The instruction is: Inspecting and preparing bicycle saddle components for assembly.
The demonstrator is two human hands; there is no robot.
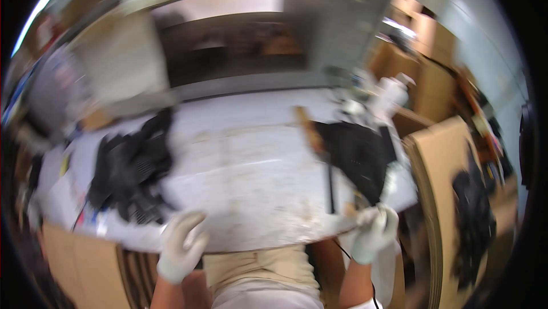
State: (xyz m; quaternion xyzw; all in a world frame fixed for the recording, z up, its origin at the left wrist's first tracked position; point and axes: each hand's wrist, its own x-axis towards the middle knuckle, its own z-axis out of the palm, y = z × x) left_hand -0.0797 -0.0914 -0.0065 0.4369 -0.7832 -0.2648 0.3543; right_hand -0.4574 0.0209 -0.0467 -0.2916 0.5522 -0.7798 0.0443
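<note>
My left hand (182, 246), in a white glove, is over the front edge of the white table (240, 166), its fingers apart and nothing in them. Beyond it lies a crumpled heap of black cloth (131, 172), partly mesh-like. At the front right edge, my right hand (374, 232), also white-gloved, has its fingers curled together. Blur hides what they hold, if anything. Just beyond that hand lies a flat black cloth piece (357, 152), with a brown wooden strip (308, 129) at its left and a thin black strip (330, 189) in front.
White bottles (391, 97) stand at the table's back right. Large cardboard sheets (448, 195) stand to the right, with dark cloth hanging over them. More cardboard (83, 263) is below the left front. A grey-framed opening (228, 46) rises behind the table.
</note>
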